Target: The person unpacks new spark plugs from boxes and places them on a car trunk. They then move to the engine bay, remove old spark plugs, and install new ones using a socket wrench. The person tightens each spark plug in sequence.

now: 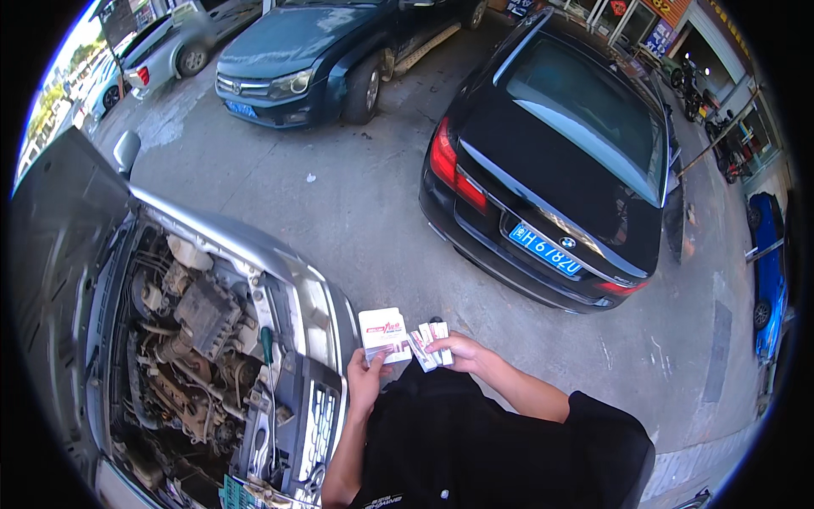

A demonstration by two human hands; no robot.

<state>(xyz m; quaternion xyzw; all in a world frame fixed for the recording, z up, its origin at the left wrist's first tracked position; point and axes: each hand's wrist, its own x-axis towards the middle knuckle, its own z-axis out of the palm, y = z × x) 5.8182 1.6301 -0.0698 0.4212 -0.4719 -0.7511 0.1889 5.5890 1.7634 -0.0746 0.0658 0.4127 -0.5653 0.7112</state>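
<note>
My left hand (pixel 366 380) grips a flat white cardboard box (pixel 383 331) with red print and a darker picture along its lower edge. Just right of it, my right hand (pixel 462 350) is closed on several small narrow white boxes (pixel 431 343), fanned out side by side. Both hands are in front of my body, close together but apart. The small boxes look alike, and my fingers cover part of them. Beside my left forearm is the front of a silver car (pixel 326 297) with its hood raised.
The open engine bay (pixel 182 339) lies at the left, with a green-handled tool (pixel 267 343) and metal wrenches (pixel 264 441) along its front edge. A black sedan (pixel 551 161) stands ahead to the right, a dark pickup (pixel 297 59) farther off. Concrete ground (pixel 339 204) stretches between the vehicles.
</note>
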